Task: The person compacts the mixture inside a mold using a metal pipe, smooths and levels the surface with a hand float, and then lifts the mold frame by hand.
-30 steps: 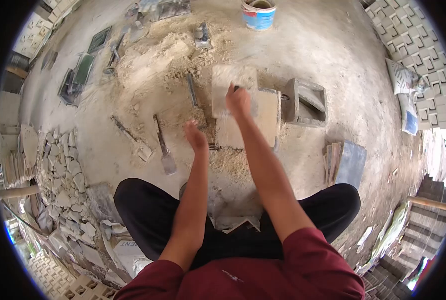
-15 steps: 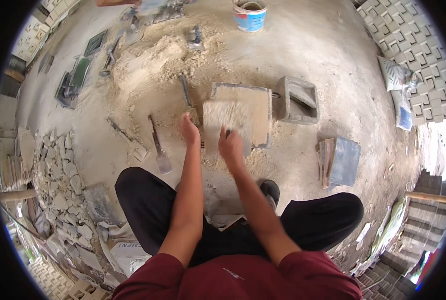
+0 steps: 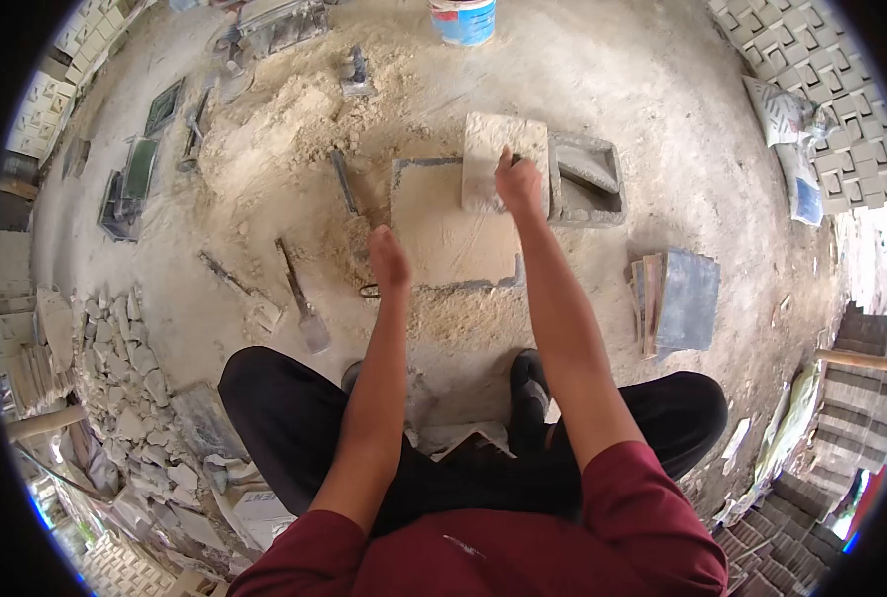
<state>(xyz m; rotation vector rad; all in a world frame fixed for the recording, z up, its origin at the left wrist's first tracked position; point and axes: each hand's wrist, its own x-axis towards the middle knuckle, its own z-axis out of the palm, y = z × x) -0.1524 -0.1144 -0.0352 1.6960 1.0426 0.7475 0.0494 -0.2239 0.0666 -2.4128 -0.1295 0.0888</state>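
Note:
My right hand [image 3: 520, 184] is closed round the dark handle of a square finishing trowel [image 3: 483, 139], its upper face crusted pale. The trowel lies over the upper right part of a square mould [image 3: 506, 271] with dark edges, filled level with tan, sandy material. Beside the mould's left edge is my left hand [image 3: 390, 261], fingers curled in. Whether it holds anything is hidden. Just beyond that hand, a dark-handled tool [image 3: 342, 181] rests on the ground. A small loop handle [image 3: 369, 291] sticks out at the mould's lower left.
A rough grey tray [image 3: 615, 184] adjoins the mould on the right. Stacked dark plates [image 3: 688, 298] lie nearer me. Left are a scraper [image 3: 311, 328], a sandy heap [image 3: 274, 124] and broken pieces [image 3: 125, 368]. A blue-and-white bucket [image 3: 465, 22] stands at the back.
My right hand has carried the trowel from the mould's left side across to its upper right. The sandy surface on the left is uncovered. My left hand stays near the left edge.

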